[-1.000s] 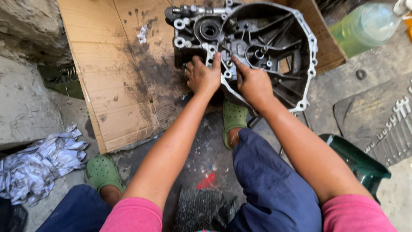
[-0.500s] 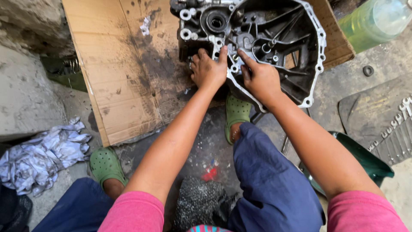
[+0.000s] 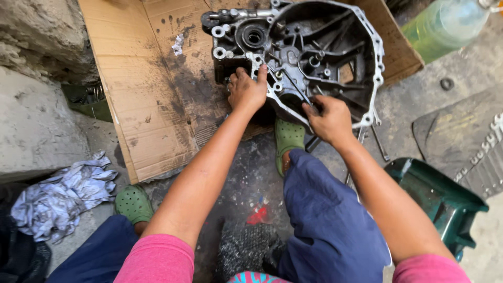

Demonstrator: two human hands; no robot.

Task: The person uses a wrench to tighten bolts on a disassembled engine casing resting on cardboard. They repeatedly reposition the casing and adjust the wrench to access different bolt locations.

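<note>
On oily cardboard (image 3: 157, 94), left hand (image 3: 246, 90), right hand (image 3: 329, 119), gripping metal housing (image 3: 314, 57)

One metal gearbox housing (image 3: 314, 57) sits at the upper centre of the frame, on one flattened sheet of cardboard (image 3: 141, 89) spreading to the upper left. Two hands show: the left hand (image 3: 247, 90) and the right hand (image 3: 329, 119). Two green clogs (image 3: 133, 203) appear, lower left and centre. One crumpled rag (image 3: 63, 196) lies at left, one greenish plastic bottle (image 3: 445, 23) at upper right, one dark green container (image 3: 440, 196) at lower right
</note>
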